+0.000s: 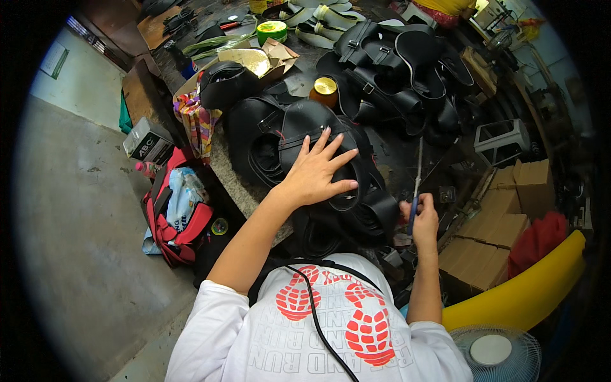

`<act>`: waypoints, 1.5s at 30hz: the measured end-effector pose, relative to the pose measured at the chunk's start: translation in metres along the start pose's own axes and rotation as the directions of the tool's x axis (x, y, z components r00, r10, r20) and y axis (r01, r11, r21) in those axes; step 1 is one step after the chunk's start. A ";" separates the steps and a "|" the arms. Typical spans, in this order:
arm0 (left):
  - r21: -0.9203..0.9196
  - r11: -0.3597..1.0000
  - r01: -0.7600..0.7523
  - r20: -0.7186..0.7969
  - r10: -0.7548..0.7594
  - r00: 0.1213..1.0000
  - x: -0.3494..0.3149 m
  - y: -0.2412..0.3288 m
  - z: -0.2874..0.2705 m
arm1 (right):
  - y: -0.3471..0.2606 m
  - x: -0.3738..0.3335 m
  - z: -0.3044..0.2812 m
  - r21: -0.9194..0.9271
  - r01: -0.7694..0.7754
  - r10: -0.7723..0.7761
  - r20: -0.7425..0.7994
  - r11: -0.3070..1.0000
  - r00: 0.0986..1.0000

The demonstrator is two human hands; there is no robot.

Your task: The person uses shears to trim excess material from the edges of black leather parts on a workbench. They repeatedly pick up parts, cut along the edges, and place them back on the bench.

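My left hand (pixel 318 167) lies with its fingers spread on a black leather piece (pixel 309 121) with a strap across it, on top of a pile of similar pieces. Nearest me, more looped black leather pieces (pixel 363 219) hang over the table's edge. To the right, my right hand (pixel 424 223) is closed round the blue handle of a slim tool (pixel 417 184). Its long, thin metal shaft points away from me; its exact kind is too small to tell. The tool is apart from the leather under my left hand.
A jar with a gold lid (pixel 325 87) stands behind the pile, near buckled black leather pieces (pixel 394 60). A green round tin (pixel 272 32) sits farther back. Cardboard boxes (pixel 490 235) and a yellow curved surface (pixel 522 286) lie right, above a fan (pixel 493 353). A red bag (pixel 175 216) is left.
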State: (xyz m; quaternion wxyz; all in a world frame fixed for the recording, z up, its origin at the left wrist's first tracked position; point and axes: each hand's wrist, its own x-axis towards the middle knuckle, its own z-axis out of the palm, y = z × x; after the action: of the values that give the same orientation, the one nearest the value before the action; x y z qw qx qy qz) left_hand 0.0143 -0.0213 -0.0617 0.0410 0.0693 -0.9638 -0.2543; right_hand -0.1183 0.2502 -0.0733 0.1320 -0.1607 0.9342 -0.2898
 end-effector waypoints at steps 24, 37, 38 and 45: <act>-0.464 0.872 -0.154 -0.579 -0.167 0.798 -0.035 0.044 -0.062 | 0.009 0.000 0.043 0.299 0.086 -0.056 -0.106 0.950 0.993; 0.102 0.994 0.047 -0.289 -0.016 0.957 -0.058 0.034 -0.031 | -0.035 0.005 0.011 0.190 0.342 -0.359 0.065 0.920 0.931; 0.087 0.995 0.048 -0.285 -0.022 0.958 -0.059 0.033 -0.027 | -0.033 0.006 0.011 0.247 0.412 -0.438 0.059 0.877 0.897; -0.038 0.999 0.025 -0.297 -0.035 0.954 -0.059 0.036 -0.022 | -0.011 0.028 0.027 0.731 0.042 -0.193 0.124 0.681 0.973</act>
State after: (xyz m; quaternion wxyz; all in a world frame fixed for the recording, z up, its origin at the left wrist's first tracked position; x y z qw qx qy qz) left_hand 0.0709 0.0086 -0.0274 0.1830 0.1206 -0.9410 -0.2577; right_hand -0.1319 0.2178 -0.0925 0.2545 -0.1825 0.7147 -0.6254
